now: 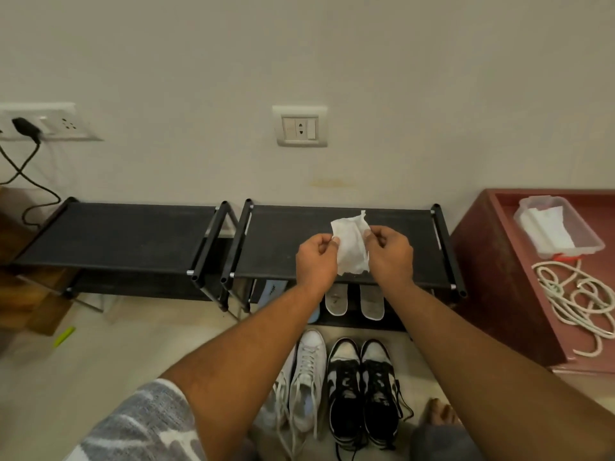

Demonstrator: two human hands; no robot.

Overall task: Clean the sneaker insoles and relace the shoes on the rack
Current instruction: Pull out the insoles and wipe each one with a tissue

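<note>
the thin wipe [351,244] could rip, or slip and drop, if the hands pull it too hard. the left hand [316,261] pinches its left edge and the right hand [391,257] pinches its right edge, mid frame over the black rack [283,234]. the insoles [336,299] lie lower in the rack. the sneakers [362,390] sit on the floor, bottom middle.

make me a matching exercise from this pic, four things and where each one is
Things:
1 wipe
2 grey insoles
3 white sneakers
4 rope

Places:
A on the floor
B on the red cabinet
C pinched between the left hand and right hand
D under the rack top shelf

Pairs: 1-C, 2-D, 3-A, 4-B
</note>
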